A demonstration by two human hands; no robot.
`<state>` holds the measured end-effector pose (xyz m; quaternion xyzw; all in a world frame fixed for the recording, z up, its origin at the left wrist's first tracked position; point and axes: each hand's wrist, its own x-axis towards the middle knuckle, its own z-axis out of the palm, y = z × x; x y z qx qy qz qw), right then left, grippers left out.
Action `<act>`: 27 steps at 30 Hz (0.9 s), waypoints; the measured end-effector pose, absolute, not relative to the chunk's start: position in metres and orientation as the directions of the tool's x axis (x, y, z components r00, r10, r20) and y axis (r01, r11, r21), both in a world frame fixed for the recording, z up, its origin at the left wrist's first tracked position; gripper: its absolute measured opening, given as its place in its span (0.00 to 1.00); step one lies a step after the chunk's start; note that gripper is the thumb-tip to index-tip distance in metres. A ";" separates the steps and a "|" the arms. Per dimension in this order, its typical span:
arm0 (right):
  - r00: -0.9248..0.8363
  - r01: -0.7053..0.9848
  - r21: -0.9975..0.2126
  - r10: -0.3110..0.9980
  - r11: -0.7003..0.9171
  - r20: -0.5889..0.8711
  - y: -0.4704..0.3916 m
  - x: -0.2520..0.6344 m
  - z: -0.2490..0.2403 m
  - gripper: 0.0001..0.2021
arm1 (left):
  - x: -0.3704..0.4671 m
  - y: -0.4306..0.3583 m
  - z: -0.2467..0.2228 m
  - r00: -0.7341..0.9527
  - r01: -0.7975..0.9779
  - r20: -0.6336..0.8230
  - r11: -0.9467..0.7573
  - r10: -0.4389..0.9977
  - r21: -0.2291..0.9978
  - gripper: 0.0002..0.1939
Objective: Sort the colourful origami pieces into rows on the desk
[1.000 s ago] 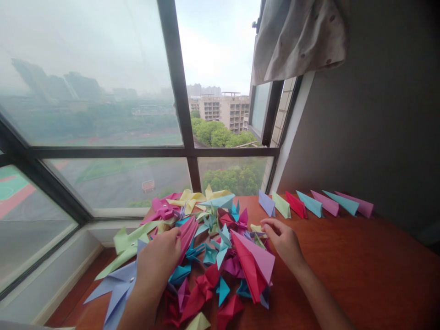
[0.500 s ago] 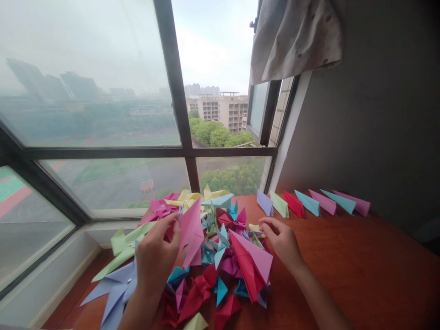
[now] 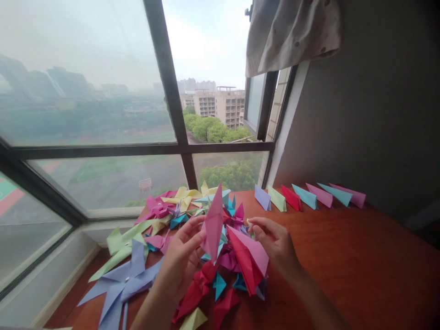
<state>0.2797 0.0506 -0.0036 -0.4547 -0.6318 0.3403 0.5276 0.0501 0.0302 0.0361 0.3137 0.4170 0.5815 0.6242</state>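
A pink folded paper piece [image 3: 214, 222] stands upright in my left hand [image 3: 187, 250], pinched between thumb and fingers above a pile of folded paper. To its right, my right hand [image 3: 275, 243] is closed at the fingertips by the pile's right edge; a small pale yellow bit shows at them, too small to make out. Between the hands lie a red and pink folded paper [image 3: 249, 261], a dark red piece [image 3: 197, 291] and small blue pieces [image 3: 219, 286]. A blue paper pinwheel [image 3: 125, 282] lies left of my left forearm.
Several folded paper planes [image 3: 291, 198] stand in a row at the back right of the brown table [image 3: 347, 261]. Green [image 3: 123, 245] and yellow pinwheels [image 3: 185, 197] lie at the left and back. A window frame [image 3: 137, 150] rises behind, with a curtain [image 3: 292, 36] above.
My left hand has moved right with the pink paper, which is now turned more edge-on. My right hand has shifted slightly left. The camera view has shifted a little, and more of the blue pinwheel shows.
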 end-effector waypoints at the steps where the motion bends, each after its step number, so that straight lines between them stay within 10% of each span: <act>1: -0.047 0.224 -0.894 0.921 0.387 0.387 0.048 0.279 -0.002 0.14 | 0.053 0.029 0.035 -0.016 -0.462 -0.169 0.143 0.985 0.875 0.24; 9: -0.302 0.205 -0.786 0.802 0.583 0.516 0.031 0.260 -0.004 0.26 | 0.067 0.025 0.036 0.004 -0.450 -0.146 0.132 0.989 0.883 0.13; 18: -0.122 0.354 -0.765 0.837 0.538 0.533 0.030 0.252 -0.011 0.15 | 0.075 0.018 0.037 0.123 -0.274 -0.125 0.155 0.984 0.949 0.19; 27: 0.037 0.037 -0.979 0.978 0.202 0.203 0.042 0.260 -0.003 0.16 | 0.054 0.028 0.042 -0.111 0.011 -0.035 0.037 0.993 0.999 0.16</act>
